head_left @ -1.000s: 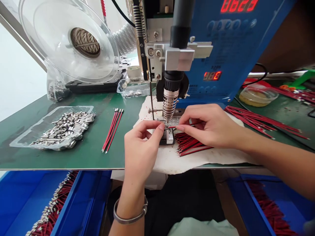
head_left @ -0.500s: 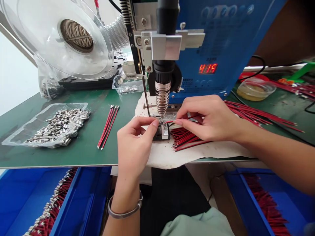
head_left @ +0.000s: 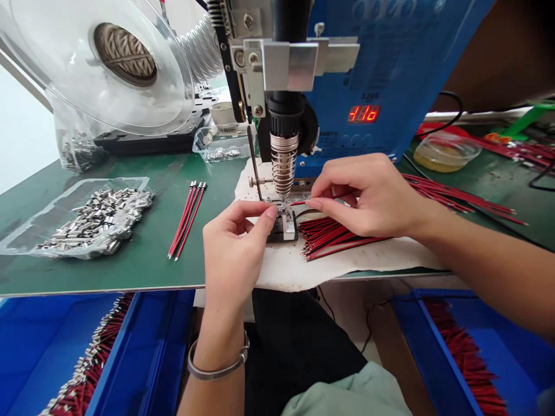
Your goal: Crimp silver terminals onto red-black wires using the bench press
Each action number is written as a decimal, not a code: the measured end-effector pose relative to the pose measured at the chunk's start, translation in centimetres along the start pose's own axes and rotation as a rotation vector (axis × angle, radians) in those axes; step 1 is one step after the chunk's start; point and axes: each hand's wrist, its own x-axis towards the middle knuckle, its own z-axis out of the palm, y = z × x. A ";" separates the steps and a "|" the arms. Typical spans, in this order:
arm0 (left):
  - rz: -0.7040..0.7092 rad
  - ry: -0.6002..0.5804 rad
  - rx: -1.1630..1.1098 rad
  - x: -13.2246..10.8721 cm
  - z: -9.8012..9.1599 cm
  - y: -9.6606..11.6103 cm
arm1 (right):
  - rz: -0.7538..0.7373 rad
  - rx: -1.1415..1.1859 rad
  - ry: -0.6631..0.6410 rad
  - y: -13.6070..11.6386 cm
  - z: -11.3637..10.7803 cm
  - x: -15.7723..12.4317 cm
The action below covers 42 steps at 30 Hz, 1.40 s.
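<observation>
A blue machine stands on the green table, its spring-wrapped tip hanging straight over a small metal block on a white cloth. The right hand pinches one red wire between thumb and forefinger, level, its end touching the block under the tip, apparently to line it up. The left hand curls in from the other side, its forefinger on the block; whether it grips anything I cannot tell. A heap of red wires lies just under the right hand, within easy reach. A clear tray holds metal sleeves. Blue bins below the table hold wires, the left ones tipped with sleeves.
</observation>
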 end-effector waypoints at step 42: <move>-0.031 -0.019 -0.018 -0.1 0.1 0.2 | 0.141 0.094 -0.018 -0.7 1.5 0.1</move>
